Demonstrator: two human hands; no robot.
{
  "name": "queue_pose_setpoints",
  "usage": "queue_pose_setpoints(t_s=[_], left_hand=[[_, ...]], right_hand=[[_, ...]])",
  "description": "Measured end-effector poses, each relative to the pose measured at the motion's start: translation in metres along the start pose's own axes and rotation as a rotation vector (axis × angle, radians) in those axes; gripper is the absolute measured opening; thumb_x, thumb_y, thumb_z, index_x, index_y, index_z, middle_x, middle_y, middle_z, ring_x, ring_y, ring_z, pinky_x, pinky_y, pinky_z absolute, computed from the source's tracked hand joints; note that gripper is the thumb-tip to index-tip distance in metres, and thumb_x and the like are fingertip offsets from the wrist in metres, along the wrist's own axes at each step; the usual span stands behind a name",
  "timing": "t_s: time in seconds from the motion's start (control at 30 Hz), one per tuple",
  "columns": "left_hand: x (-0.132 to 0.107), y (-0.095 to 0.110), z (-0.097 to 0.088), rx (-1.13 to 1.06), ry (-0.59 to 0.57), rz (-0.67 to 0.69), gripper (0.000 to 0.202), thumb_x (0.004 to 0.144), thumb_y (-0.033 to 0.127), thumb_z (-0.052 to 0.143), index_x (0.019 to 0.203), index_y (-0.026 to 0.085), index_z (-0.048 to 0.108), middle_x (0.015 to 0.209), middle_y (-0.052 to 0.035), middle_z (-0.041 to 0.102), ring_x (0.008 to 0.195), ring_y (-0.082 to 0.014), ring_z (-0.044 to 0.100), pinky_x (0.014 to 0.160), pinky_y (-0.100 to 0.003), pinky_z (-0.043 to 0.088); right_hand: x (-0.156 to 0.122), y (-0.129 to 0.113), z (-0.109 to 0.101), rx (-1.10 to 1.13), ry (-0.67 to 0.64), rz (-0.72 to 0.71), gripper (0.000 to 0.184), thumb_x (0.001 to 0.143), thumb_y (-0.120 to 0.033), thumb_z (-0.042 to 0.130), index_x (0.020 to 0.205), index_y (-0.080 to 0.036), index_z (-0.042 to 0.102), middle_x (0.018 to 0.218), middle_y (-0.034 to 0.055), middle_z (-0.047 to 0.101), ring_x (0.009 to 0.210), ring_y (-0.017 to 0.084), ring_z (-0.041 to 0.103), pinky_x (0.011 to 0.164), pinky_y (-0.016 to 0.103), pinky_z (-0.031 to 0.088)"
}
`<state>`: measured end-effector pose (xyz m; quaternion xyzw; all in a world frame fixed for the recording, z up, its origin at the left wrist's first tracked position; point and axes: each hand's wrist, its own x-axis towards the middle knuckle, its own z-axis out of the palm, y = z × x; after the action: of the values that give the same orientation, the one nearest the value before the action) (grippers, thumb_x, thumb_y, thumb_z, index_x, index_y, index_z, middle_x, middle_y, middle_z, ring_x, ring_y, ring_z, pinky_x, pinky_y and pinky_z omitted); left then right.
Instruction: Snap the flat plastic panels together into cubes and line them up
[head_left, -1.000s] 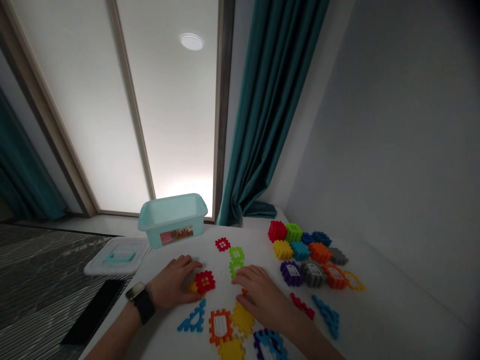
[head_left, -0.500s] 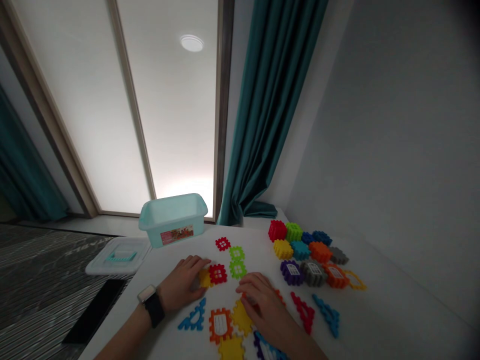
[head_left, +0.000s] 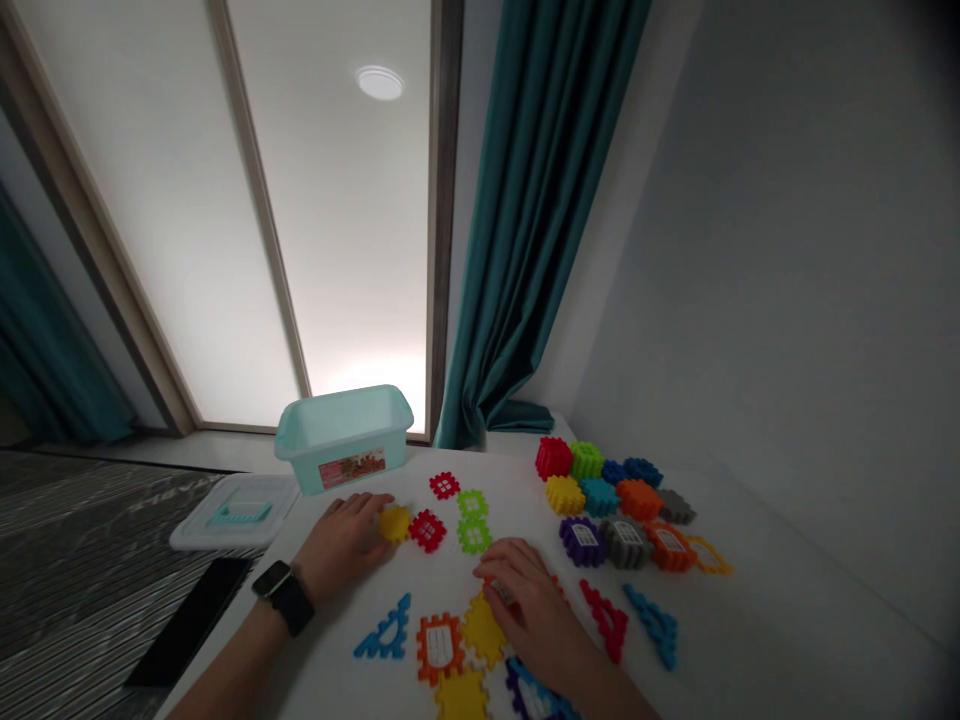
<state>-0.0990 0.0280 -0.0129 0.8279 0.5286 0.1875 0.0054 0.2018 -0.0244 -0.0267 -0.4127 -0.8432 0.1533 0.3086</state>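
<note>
Gently, the half-open left hand (head_left: pixel 341 545) is resting beside a yellow waffle block (head_left: pixel 394 522), while the right hand (head_left: pixel 529 615) is cupping an orange block (head_left: pixel 499 590) on the table (head_left: pixel 750 630), perhaps steadying it, grip unclear.

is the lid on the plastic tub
No, the pale teal lid lies flat to the left of the open plastic tub, apart from it.

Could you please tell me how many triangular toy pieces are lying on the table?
3: one blue piece below the left hand, one red piece just right of the right hand, and another blue piece beside it. Others may be hidden under the right hand.
</note>
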Motion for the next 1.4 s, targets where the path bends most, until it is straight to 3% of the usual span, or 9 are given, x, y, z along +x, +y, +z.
queue_pose_setpoints(t_s=[0.13, 0.27, 0.53, 0.83, 1.03, 1.23, 1.4], left_hand=[[-0.001, 0.017, 0.002, -0.112, 0.142, 0.147, 0.039, 0.081, 0.024, 0.065, 0.118, 0.021, 0.055, 0.106, -0.0058, 0.070, 0.086, -0.0230, 0.068, 0.084, -0.038, 0.052], [-0.003, 0.043, 0.008, -0.209, 0.252, 0.304, 0.036, 0.083, 0.023, 0.067, 0.116, 0.022, 0.054, 0.110, -0.0065, 0.070, 0.093, -0.0226, 0.067, 0.084, -0.037, 0.053], [-0.007, 0.069, 0.017, -0.299, 0.290, 0.458, 0.021, 0.086, 0.020, 0.067, 0.103, 0.022, 0.055, 0.114, -0.0085, 0.069, 0.097, -0.0215, 0.066, 0.084, -0.036, 0.053], [-0.007, 0.075, 0.015, -0.271, 0.338, 0.517, 0.013, 0.089, 0.018, 0.063, 0.099, 0.022, 0.055, 0.113, -0.0091, 0.068, 0.095, -0.0206, 0.066, 0.083, -0.035, 0.053], [-0.007, 0.072, 0.019, -0.254, 0.311, 0.480, 0.039, 0.083, 0.024, 0.067, 0.120, 0.020, 0.054, 0.114, -0.0116, 0.065, 0.097, -0.0238, 0.063, 0.083, -0.038, 0.055], [-0.007, 0.071, 0.018, -0.171, 0.338, 0.466, 0.010, 0.093, 0.024, 0.056, 0.100, 0.021, 0.064, 0.104, -0.0093, 0.062, 0.091, -0.0218, 0.061, 0.080, -0.036, 0.054], [-0.006, 0.072, 0.015, -0.088, 0.400, 0.529, 0.016, 0.098, 0.022, 0.050, 0.098, 0.023, 0.067, 0.104, -0.0091, 0.062, 0.087, -0.0218, 0.059, 0.077, -0.036, 0.053]], right_hand=[[0.000, -0.002, -0.001, 0.002, 0.017, 0.021, 0.031, 0.092, -0.008, 0.047, 0.114, -0.025, 0.060, 0.113, 0.0067, 0.063, 0.112, 0.024, 0.055, 0.097, 0.042, 0.048], [-0.001, -0.003, -0.002, 0.014, 0.047, 0.055, 0.036, 0.090, -0.012, 0.051, 0.122, -0.026, 0.058, 0.121, 0.0071, 0.062, 0.116, 0.025, 0.055, 0.101, 0.043, 0.048], [-0.003, 0.002, 0.002, 0.028, 0.050, 0.024, 0.044, 0.089, -0.015, 0.058, 0.131, -0.027, 0.052, 0.135, 0.0068, 0.058, 0.127, 0.024, 0.050, 0.108, 0.044, 0.044], [-0.002, 0.000, -0.001, 0.036, 0.075, -0.061, 0.040, 0.088, -0.018, 0.063, 0.127, -0.027, 0.055, 0.128, 0.0058, 0.063, 0.122, 0.023, 0.055, 0.104, 0.040, 0.048], [-0.001, -0.002, -0.002, 0.047, 0.096, -0.051, 0.038, 0.088, -0.016, 0.061, 0.124, -0.026, 0.055, 0.126, 0.0069, 0.063, 0.119, 0.024, 0.055, 0.102, 0.042, 0.048], [-0.003, -0.005, -0.002, 0.067, 0.100, 0.004, 0.033, 0.086, -0.017, 0.061, 0.118, -0.025, 0.057, 0.123, 0.0077, 0.063, 0.118, 0.025, 0.056, 0.101, 0.042, 0.048], [-0.002, -0.009, -0.004, 0.101, 0.072, 0.058, 0.023, 0.092, -0.019, 0.052, 0.114, -0.024, 0.057, 0.119, 0.0074, 0.062, 0.114, 0.024, 0.057, 0.098, 0.040, 0.049]])
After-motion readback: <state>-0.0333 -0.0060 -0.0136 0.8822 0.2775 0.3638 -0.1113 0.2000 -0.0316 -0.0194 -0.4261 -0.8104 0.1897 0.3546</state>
